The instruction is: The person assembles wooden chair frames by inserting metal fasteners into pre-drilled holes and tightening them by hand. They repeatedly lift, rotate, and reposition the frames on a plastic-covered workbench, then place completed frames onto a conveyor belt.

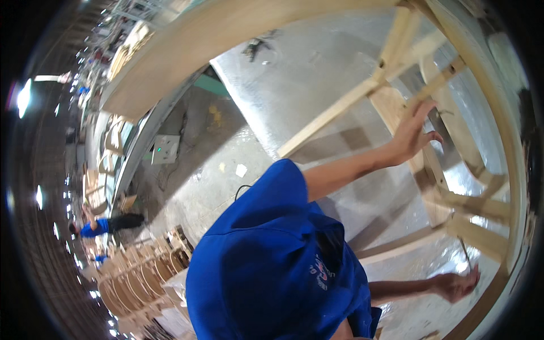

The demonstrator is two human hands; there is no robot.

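Note:
A pale wooden frame [391,107] of rails, legs and curved parts, like a chair frame, lies on a shiny grey surface [317,56] at the right. My left hand [411,136] is over one of its rails, fingers spread and curved, apparently holding nothing. A thin dark piece [446,111] shows just beyond those fingertips. Lower right, my right hand [458,285] has its fingers closed at the end of a thin dark rod [466,255], perhaps a hex key. The rod's other end meets the frame near a joint. Blur hides finer detail.
A broad curved wooden panel [198,56] spans the top. A pale box [166,148] with a green light and cables is on the floor. Stacked curved wooden parts [141,280] stand lower left. Another person in blue [96,228] is far left.

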